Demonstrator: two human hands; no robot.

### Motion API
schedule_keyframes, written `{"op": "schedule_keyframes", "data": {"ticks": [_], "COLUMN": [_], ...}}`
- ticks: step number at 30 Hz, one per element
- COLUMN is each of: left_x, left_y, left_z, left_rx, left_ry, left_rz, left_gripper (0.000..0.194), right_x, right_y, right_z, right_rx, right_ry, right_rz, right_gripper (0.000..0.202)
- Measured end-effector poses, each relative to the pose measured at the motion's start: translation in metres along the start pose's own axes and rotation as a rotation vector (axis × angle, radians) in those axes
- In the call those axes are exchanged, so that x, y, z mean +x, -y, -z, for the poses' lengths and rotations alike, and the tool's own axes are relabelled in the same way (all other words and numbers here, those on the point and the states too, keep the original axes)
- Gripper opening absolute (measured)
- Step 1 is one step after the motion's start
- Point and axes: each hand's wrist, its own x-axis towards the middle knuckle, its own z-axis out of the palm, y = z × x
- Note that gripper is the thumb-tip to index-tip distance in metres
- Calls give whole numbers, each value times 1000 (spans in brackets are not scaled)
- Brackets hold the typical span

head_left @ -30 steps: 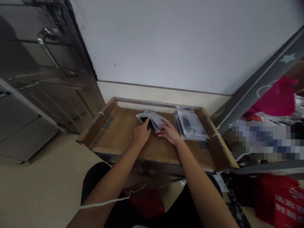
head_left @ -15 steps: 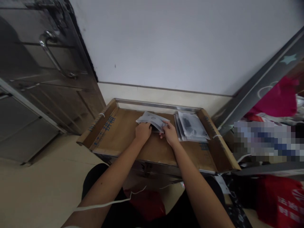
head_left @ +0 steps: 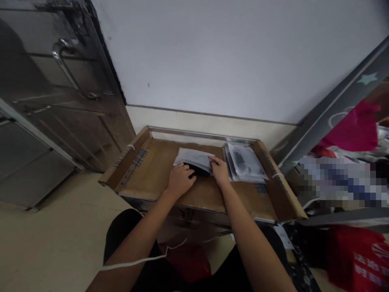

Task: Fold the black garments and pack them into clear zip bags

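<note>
A frosted plastic bag (head_left: 194,155) lies on the cardboard-lined table, its mouth toward me. A soft-looking black item (head_left: 199,170) shows at that mouth, partly inside the bag; its exact kind I cannot make out. My left hand (head_left: 181,178), with a ring on one finger, is closed on the black item's left end. My right hand (head_left: 220,168) pinches the bag's right edge between thumb and fingers. Just right of it rests a stack of similar frosted bags (head_left: 246,161) with dark contents.
Raised cardboard sides (head_left: 281,182) border the cardboard-lined tabletop (head_left: 158,172). A white wall (head_left: 206,61) stands behind it and a metal door (head_left: 60,81) to the left. On the right are a pink cloth (head_left: 354,127) and a red bag (head_left: 358,255). A white cord (head_left: 136,262) crosses my left forearm.
My left hand has moved slightly toward me, and more of the black item shows at the bag's mouth. The bag lies flatter. My right hand stays at its right edge.
</note>
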Motion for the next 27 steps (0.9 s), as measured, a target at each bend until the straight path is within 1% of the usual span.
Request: {"op": "schedule_keyframes", "data": {"ticks": [4, 6, 10, 14, 18, 20, 22, 24, 25, 27], "left_x": [-11, -16, -22, -25, -24, -24, -24, -25, -25, -23], "left_y": [-4, -5, -4, -3, -5, -8, -11, -11, -9, 0], "left_z": [9, 14, 24, 27, 29, 32, 35, 35, 33, 26], "left_rx": [-22, -51, -157, -259, -293, -300, -320, -367, -397, -456], "left_ry": [15, 14, 44, 99, 129, 135, 125, 68, -1, -203], "left_rz": [-112, -139, -157, -181, -208, -202, -187, -149, -102, 68], "left_gripper": [17, 15, 7, 16, 13, 14, 20, 20, 19, 20], "right_x": [3, 5, 5, 6, 9, 9, 9, 8, 7, 6], "right_y": [-2, -3, -3, -4, -4, -2, 0, 2, 4, 7], "right_z": [1, 1, 2, 3, 3, 3, 3, 4, 5, 6], "right_rx": [37, 52, 62, 81, 121, 129, 140, 172, 191, 226], "right_ry": [-29, -37, -62, -92, -192, -223, -219, -205, -201, -218], "right_rz": [-4, -7, -11, -28, -73, -53, -5, 24, 25, 11], "right_gripper": [40, 39, 39, 41, 43, 42, 41, 44, 47, 53]}}
